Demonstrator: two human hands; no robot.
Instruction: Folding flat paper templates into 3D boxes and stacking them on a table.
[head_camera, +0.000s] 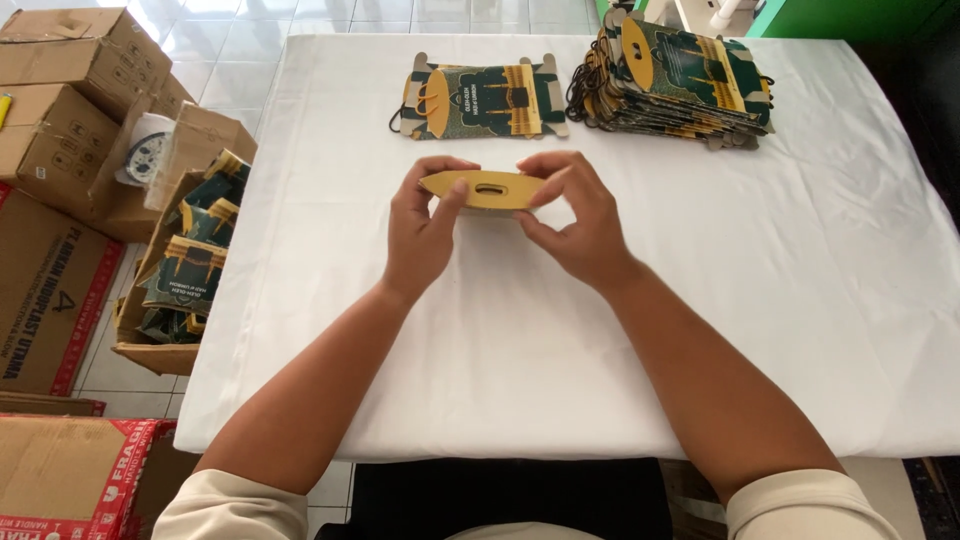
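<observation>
Left hand: I see the left hand (420, 225) at frame centre, pinching the left end of a yellow card piece (486, 189) between thumb and fingers.
Right hand: the right hand (575, 220) pinches the right end of the same piece, fingers curled over its upper edge.
Held item: the yellow card piece is a flat, lens-shaped cut-out with an oval slot in its middle, held just above the white-covered surface (780, 300), centre of frame.
Handling note: I judge the grip sound if both pinches stay at the tips, clear of the slot; pressing toward the middle would likely crease the card.
Count, held pieces: one.
Count, loose flat blanks: one printed green-and-yellow carton blank (480, 100) lies alone, upper centre.
Count, stacks: one stack of similar blanks (680, 85), upper right; I cannot count its sheets.
Count, open boxes of finished items: one carton (185, 270) at left edge, holding several green folded pieces; number unclear.
Count, other cardboard boxes: several at far left (60, 70); exact count not certain.
</observation>
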